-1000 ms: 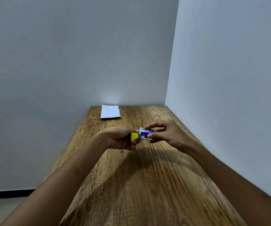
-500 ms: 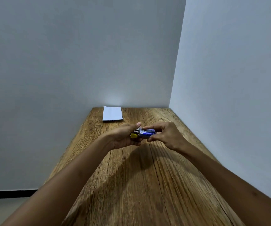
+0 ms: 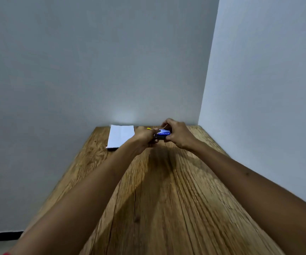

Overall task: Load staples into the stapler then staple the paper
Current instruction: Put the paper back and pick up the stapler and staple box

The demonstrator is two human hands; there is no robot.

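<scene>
1. Stapler [image 3: 149, 129] first: we see only a yellow tip of it poking out above our left hand [image 3: 144, 138], whose curled fingers wrap the rest, so its body is mostly hidden.
2. Our right hand [image 3: 178, 134] pinches the small blue staple box [image 3: 162, 134] between thumb and fingers, pressed right against the left hand.
3. Since a second ago we have carried both hands from mid-table to the far end, and the box and stapler have closed together.
4. We judge loading is under way, not finished; whether the stapler is open we cannot tell.
5. Folded white paper [image 3: 121, 136] lies flat on the wooden table [image 3: 167, 199], just left of our hands, not yet stapled.
</scene>
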